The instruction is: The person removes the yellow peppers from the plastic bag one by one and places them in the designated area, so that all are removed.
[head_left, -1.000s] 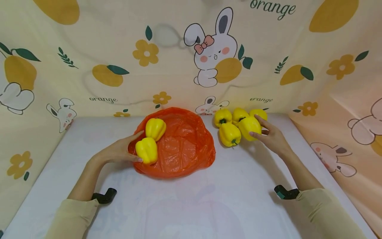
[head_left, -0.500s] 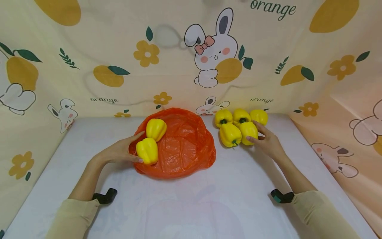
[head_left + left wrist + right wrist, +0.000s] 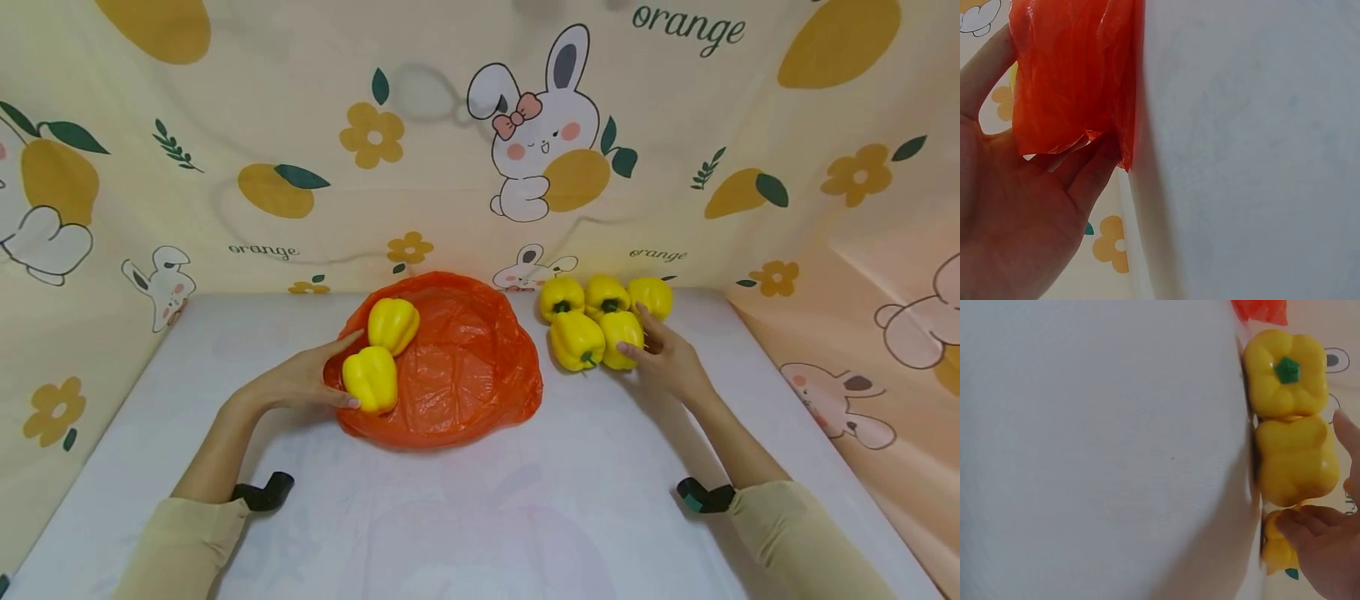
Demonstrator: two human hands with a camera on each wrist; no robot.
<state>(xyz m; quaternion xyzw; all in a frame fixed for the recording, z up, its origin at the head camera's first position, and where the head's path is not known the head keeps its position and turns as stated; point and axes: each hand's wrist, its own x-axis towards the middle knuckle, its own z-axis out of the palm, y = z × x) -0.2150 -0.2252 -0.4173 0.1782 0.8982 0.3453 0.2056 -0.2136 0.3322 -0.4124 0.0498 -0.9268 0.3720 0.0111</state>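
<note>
1. The glossy, lobed yellow pepper [image 3: 617, 340] stands on the desk [image 3: 450, 517], touching one of its four neighbouring peppers [image 3: 577, 340].
2. Your right hand [image 3: 672, 364] is at its side, fingers loosely parted, not grasping; contact is unclear.
3. Two more peppers [image 3: 370, 380] lie inside the crumpled red bag [image 3: 480, 396].
4. Your left hand [image 3: 294, 380] grips the bag's left edge, thumb and fingers spread wide.

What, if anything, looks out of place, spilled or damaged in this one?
Nothing stands out. Two yellow bell peppers sit in the orange-red plastic bag, five more bell peppers are grouped on the white table, and no spill or damage shows. The bag's rim is uneven, which seems ordinary for thin plastic.
</note>
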